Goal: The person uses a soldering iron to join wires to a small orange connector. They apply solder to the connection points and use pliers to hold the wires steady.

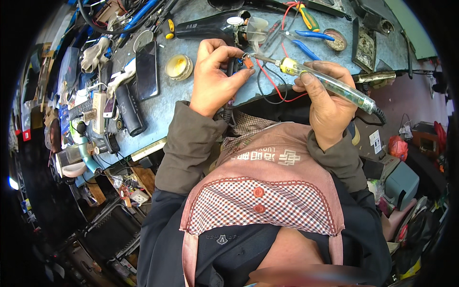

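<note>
Between the thumb and forefinger of my left hand (217, 76) is a small orange component (248, 62), pinched at the table's near side. My right hand (330, 98) is wrapped round a soldering iron (330, 85) with a clear handle and a yellow collar. Its metal tip points left and reaches close to the orange component; whether they touch, I cannot tell. Just beyond my left hand lies a black hair dryer (205, 27) with loose parts at its open end. A round tin of yellowish paste (179, 66) stands left of that hand.
Blue-handled pliers (313, 36), a green-and-yellow-handled tool (308, 18) and a small round dish (335, 40) lie beyond the iron. Red and black wires (282, 91) hang over the table's near edge. A dark phone (147, 70), a black cylinder (130, 110) and a remote (81, 109) crowd the left.
</note>
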A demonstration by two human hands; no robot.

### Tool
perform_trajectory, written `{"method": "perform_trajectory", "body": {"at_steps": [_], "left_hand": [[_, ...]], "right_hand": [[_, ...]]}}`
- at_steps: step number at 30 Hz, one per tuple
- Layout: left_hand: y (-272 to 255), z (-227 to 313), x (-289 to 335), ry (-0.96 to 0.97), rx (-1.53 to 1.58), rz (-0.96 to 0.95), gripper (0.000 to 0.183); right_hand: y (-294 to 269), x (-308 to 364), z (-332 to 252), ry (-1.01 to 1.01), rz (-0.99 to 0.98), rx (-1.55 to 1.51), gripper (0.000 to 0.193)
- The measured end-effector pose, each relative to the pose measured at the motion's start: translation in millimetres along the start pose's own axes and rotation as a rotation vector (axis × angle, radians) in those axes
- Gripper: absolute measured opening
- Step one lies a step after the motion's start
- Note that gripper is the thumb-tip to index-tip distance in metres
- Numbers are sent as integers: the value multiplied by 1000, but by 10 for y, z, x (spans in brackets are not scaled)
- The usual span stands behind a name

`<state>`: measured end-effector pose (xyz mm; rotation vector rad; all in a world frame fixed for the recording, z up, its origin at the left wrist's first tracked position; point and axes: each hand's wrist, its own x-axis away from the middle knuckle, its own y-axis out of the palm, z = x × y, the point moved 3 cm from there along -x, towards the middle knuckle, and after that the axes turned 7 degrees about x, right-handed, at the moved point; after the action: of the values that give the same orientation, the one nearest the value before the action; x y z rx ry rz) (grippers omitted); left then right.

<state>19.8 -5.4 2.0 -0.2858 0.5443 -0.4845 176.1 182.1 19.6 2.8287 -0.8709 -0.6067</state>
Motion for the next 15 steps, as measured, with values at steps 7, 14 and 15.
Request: {"method": "perform_trajectory", "body": {"at_steps": [7, 14, 15], "left_hand": [[-1, 31, 3, 44, -28, 6, 36], [6, 17, 5, 69, -25, 14, 33], [6, 16, 3, 71, -23, 16, 33]], "right_hand": [[18, 18, 13, 4, -2, -2, 26], [40, 24, -39, -54, -28, 100, 21], [30, 22, -37, -79, -37, 143, 21]]}}
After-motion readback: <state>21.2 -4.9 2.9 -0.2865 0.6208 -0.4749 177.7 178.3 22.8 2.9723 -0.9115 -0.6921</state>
